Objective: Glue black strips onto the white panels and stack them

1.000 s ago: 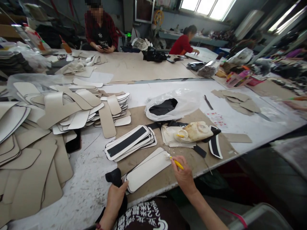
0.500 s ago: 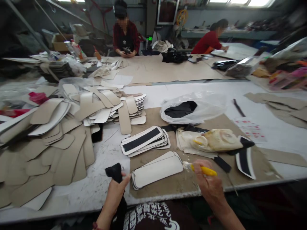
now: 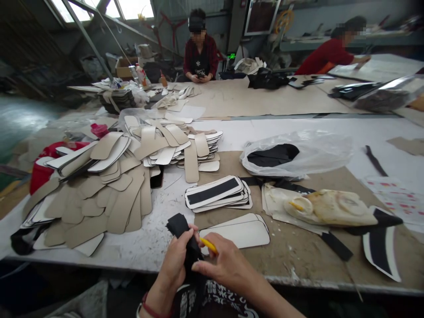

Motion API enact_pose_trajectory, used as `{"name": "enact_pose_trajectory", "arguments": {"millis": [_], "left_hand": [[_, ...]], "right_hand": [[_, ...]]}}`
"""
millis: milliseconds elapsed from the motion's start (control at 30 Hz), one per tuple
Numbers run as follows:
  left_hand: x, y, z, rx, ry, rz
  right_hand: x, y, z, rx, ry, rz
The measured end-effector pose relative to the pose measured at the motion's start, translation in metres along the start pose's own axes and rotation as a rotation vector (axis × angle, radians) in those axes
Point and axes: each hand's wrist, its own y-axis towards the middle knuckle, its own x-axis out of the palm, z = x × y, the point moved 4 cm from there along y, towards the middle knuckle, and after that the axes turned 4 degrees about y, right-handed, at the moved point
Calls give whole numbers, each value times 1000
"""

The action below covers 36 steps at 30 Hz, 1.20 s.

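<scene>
My left hand (image 3: 177, 256) is closed around a bundle of black strips (image 3: 179, 224) at the table's front edge. Close beside it, my right hand (image 3: 223, 258) grips a yellow-handled brush (image 3: 209, 245), its thumb and fingers at the strips; the bristles are hidden. Just beyond my hands lie white rounded panels (image 3: 245, 232), overlapping and partly covered by my right hand. Behind them sits a stack of white panels (image 3: 198, 204), the top one bearing a black strip (image 3: 213, 193). A glue-stained container (image 3: 341, 207) lies on its side to the right.
Beige and white panels (image 3: 126, 190) are heaped on the left. An open plastic bag (image 3: 318, 154) holds black pieces. One panel with a black strip (image 3: 380, 251) rests at the right. Across the table, a person (image 3: 200, 55) holds a phone; another person (image 3: 326, 55) leans over a table.
My right hand has moved left with the brush, from the white panels to the black strips in my left hand. The view has turned left.
</scene>
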Motion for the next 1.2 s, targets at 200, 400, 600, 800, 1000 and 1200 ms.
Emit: {"name": "enact_pose_trajectory", "arguments": {"millis": [200,400,600,800,1000,1200], "left_hand": [[-16,-3,4,24,58,107],[-34,0,6,53,45,121],[-37,-4,3,50,-113,62],[-16,-15,1,-59,-297,-97],[-20,-18,3,-162,-39,75],[-16,-21,2,-98,110,47]], "right_hand": [[-2,11,13,43,88,72],[-20,16,29,171,192,42],[-35,13,31,116,65,89],[-29,-2,15,-165,-523,177],[-15,-16,7,-393,-889,178],[-20,-26,14,-403,-895,146]]}}
